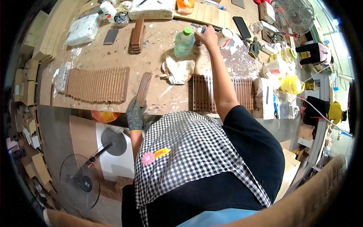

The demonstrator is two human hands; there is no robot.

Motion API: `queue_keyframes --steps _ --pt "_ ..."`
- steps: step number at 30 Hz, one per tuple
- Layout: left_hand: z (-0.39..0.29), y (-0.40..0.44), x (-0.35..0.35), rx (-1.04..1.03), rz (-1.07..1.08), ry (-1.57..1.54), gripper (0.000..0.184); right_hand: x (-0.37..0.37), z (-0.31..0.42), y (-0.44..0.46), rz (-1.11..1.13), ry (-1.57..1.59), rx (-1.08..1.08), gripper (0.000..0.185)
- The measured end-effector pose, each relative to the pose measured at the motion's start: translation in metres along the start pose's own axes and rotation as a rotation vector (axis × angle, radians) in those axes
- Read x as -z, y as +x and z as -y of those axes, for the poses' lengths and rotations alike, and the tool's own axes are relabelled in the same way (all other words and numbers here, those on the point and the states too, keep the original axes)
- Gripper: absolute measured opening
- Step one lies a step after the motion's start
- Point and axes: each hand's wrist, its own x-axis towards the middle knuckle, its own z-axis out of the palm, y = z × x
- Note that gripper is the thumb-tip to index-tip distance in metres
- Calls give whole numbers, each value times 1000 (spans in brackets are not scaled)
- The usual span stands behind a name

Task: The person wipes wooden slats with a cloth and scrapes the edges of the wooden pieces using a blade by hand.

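My left hand point(135, 116), in a grey knit glove, is closed on the near end of a brown wooden strip point(144, 86), which extends over the table's front edge area. My bare right hand point(208, 37) reaches far across the table, fingers closed at a small object beside the bottle; what they hold is too small to make out. Just left of it stands a clear plastic bottle point(184, 44) with a green cap. To its right is a white paper cup point(225, 37). A crumpled tissue point(177, 71) lies between my hands.
Rows of brown wooden strips point(97, 85) stand at the left, and another row point(203, 92) lies under my right forearm. A short stack of strips point(137, 36), a phone point(241, 27) and a dark glove point(255, 48) are farther back. A fan point(80, 181) stands below left.
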Motion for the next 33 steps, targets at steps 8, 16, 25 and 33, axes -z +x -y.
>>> queue_keyframes --steps 8,16,25,33 --pt "0 4 1 141 -102 -47 40 -48 10 58 46 -26 379 52" --pt "-45 6 -9 161 -112 711 35 -47 -11 52 182 -37 461 52" --pt "-80 9 -32 52 -155 1566 45 -36 -13 29 23 -249 433 21" --pt "-112 4 -64 -559 -48 1155 27 32 -19 -49 -31 1473 -117 26"
